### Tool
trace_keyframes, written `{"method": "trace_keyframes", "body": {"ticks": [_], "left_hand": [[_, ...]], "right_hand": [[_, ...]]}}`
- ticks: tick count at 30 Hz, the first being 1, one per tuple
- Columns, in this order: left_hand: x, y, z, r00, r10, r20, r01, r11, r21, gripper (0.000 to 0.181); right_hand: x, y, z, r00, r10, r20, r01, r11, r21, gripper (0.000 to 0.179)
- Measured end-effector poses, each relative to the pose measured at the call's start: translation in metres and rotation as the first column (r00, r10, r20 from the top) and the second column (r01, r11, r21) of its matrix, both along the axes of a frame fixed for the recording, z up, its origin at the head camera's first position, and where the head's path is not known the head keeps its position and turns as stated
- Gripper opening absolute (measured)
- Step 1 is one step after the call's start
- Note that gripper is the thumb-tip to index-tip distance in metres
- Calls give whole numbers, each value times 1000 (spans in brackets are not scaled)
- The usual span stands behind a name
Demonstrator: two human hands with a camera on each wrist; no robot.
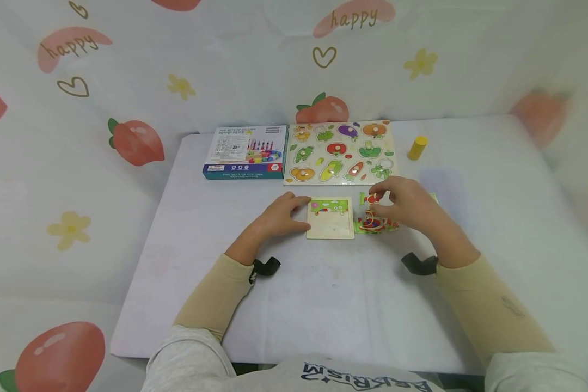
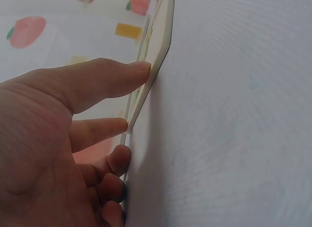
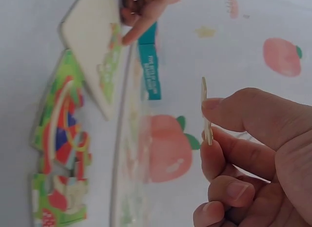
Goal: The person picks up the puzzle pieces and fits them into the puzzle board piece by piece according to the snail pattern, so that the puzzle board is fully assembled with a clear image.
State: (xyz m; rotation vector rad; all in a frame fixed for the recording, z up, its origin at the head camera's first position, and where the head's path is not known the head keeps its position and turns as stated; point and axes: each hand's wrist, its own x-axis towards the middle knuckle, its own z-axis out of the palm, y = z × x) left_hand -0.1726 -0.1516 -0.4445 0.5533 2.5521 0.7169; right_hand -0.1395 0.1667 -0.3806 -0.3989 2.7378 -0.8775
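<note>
With left hand [image 1: 279, 216], touching the tray's [image 1: 330, 226] left edge, thumb [image 2: 126, 76] and forefinger [image 2: 105, 131] apart. With right hand [image 1: 408, 206], pinching a piece [image 3: 208, 134] right of the tray, edge-on, its face hard to make out. Just right of the tray, loose pieces [image 1: 371, 225], partly hidden by that hand.

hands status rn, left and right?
Left hand: open, fingertips touching the edge of the square puzzle board.
Right hand: closed, pinching a thin puzzle piece.

Left hand [image 1: 281, 215] touches the tray [image 1: 330, 226] at its left edge; right hand [image 1: 408, 202] pinches, raised to the tray's right.
</note>
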Motion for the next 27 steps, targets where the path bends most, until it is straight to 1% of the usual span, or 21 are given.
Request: {"method": "trace_keyframes", "body": {"ticks": [7,12,19,23,27], "left_hand": [[-1,-1,-2,1000,-4,2,4,1000,3,75],[-1,-2,-1,1000,-13,-2,13,1000,9,75],[-2,-3,0,1000,-28,-4,29,1000,12,75],[-2,-3,0,1000,-23,3,23,1000,13,75],[-2,-2,-1,1000,-19,7,19,1000,10,74]], "right_hand": [[5,-9,20,994,27,-106,-31,999,-36,32],[4,-20,29,990,51,-130,-60,996,-66,31],[-5,-36,26,981,84,-177,-104,989,-106,26],[-10,-46,22,983,85,-161,-105,988,-117,27],[-13,-55,19,988,87,-124,-102,988,-114,30]]}}
